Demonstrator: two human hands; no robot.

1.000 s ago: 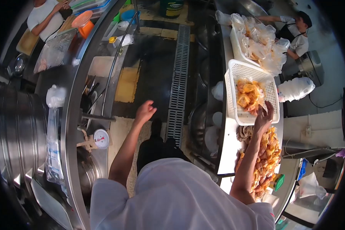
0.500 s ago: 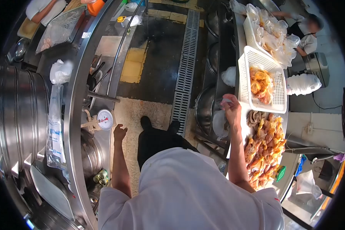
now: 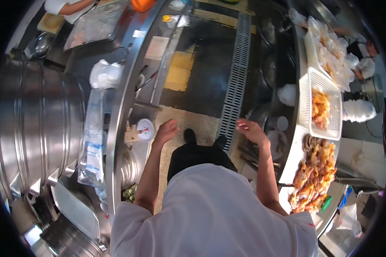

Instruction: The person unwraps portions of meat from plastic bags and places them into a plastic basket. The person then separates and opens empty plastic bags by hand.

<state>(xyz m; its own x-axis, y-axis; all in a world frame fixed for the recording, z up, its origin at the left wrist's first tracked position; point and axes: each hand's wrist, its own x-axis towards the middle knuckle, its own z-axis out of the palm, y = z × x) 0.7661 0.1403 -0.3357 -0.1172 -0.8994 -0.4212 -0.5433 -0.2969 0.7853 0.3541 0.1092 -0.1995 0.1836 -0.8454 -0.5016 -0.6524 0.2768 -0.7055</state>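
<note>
My left hand point(image 3: 166, 131) hangs in the air over the floor, its fingers loosely bent and apart, with nothing visible in them. Nearest to it is a white dial scale point(image 3: 146, 129) on the left-hand shelf. My right hand point(image 3: 251, 131) is also in mid-air, fingers loosely apart, and I see nothing held. To its right, a white counter point(image 3: 292, 158) carries a pile of orange-yellow pieces that look like marinated chicken point(image 3: 315, 177). Just beyond the pile stands a white plastic basket point(image 3: 337, 100) with more orange pieces point(image 3: 320, 109) inside.
On the left, a steel counter edge point(image 3: 123, 100) runs beside a roll of plastic bags point(image 3: 93, 150) and large steel pots point(image 3: 38, 124). A floor drain grate point(image 3: 236, 81) runs ahead. Filled clear bags point(image 3: 332, 51) sit farther along the right counter. Other people work at both far sides.
My right hand has moved left, away from the counter and basket. My left hand has come up and forward. The view has turned toward the left, shifting the surroundings rightward.
</note>
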